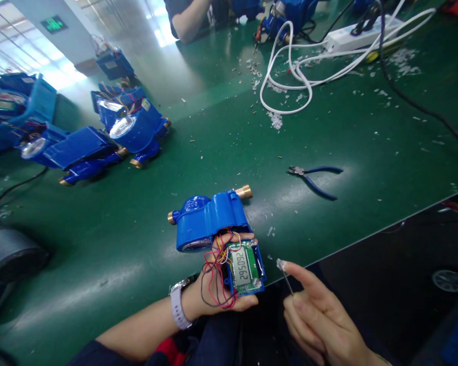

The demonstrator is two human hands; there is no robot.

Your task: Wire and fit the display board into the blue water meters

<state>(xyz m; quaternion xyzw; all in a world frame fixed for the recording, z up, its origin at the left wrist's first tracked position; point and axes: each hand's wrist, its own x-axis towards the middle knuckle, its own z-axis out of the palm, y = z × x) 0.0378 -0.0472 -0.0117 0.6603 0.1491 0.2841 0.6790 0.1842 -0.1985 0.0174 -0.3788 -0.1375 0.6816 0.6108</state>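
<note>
Left hand (pixel 208 291): wrapped around the edges of a circuit module with LCD (pixel 241 267), the thumb along the near edge and fingers at the far edge. The display, reading 260562, is left uncovered, presumably so that the board face can be seen and reached. A wristwatch (pixel 180 307) is worn on the same arm.

Right hand (pixel 324 315): curled around a thin metal rod (pixel 287 281), index finger extended. A clear lump (pixel 280 264) is seen at the fingertip; whether it is stuck to the finger or to the rod cannot be told. The hand is held just beside the module, apart from it.

Red, black and yellow wires (pixel 213 284): looped loosely over the left hand, with slack apparently enough for the module to be tilted.

Blue water meter (pixel 213 218), brass-ended: laid on the desk (pixel 213 137) just beyond the module, probably kept close because of the short wiring.

Diagonal cutters (pixel 316 179): laid down farther right, handles spread, seemingly within the right hand's reach.

Further meters (pixel 133 122): grouped at the left, well apart.

White cable (pixel 263 96) and power strip (pixel 362 36): placed toward the back, among pale scraps (pixel 277 120).
</note>
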